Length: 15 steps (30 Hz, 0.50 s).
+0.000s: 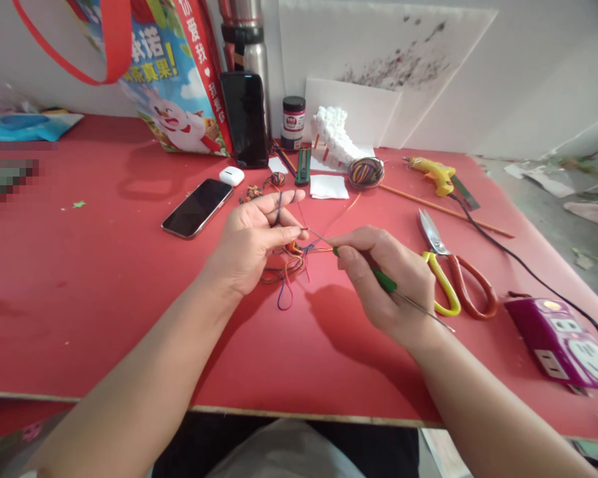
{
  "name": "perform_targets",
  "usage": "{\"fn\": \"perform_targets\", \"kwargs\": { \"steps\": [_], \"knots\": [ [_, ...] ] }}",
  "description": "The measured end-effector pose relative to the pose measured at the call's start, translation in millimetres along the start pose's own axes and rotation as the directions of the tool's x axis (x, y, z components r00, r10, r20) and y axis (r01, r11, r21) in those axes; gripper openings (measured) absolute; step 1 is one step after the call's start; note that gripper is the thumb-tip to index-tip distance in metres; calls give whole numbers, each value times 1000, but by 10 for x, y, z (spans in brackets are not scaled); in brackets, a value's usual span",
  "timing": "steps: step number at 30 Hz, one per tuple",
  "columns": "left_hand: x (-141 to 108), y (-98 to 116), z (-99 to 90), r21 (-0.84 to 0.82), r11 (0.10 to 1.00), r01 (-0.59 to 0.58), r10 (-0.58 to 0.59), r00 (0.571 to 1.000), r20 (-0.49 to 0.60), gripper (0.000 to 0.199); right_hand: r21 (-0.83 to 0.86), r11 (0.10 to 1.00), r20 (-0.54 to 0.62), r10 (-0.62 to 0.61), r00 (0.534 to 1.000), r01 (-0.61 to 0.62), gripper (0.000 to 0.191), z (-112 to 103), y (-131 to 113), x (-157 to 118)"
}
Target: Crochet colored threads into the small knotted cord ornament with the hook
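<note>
My left hand (259, 232) pinches a small piece of yarn work between thumb and fingertips, with a dark strand looped over its raised index finger. Between the fingers of my right hand (386, 275) is a crochet hook (385, 281) with a green grip. The hook's thin metal tip reaches the pinched yarn, and its other end sticks out below the hand. Loose multicoloured yarn (285, 269) lies in loops on the red table under my left hand. Farther back rests a wound ball of the same yarn (365, 172).
Scissors (441, 255) lie right of my right hand, near a yellow glue gun (432, 174) with a black cord and a purple box (563, 342). A phone (198, 208) and a white earbud case (232, 176) lie left. Behind stand a bag (179, 86), a propped phone (245, 119) and a jar (294, 123).
</note>
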<state>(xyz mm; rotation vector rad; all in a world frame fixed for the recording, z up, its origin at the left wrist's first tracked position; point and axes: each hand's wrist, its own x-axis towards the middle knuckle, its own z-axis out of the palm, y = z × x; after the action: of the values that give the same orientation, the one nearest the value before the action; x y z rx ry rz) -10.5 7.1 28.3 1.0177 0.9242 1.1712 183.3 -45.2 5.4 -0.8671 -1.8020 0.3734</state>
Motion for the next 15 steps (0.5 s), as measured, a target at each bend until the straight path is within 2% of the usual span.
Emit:
{"fn": "perform_targets", "kwargs": {
  "steps": [3,10,15],
  "knots": [
    [7,-13,-2,1,1000,-21,21,1000,8,33,6,1000,-5,21,1000,-21,13,-4,-3,-1],
    [-21,-17,4,-30,999,21,-20,999,43,48,-8,1000,-56,17,998,-17,12,12,-4,-9],
    [-32,-3,9,-21,999,27,-25,998,63,45,-43,999,-44,-7,999,5,13,28,-19,2]
  ]
}}
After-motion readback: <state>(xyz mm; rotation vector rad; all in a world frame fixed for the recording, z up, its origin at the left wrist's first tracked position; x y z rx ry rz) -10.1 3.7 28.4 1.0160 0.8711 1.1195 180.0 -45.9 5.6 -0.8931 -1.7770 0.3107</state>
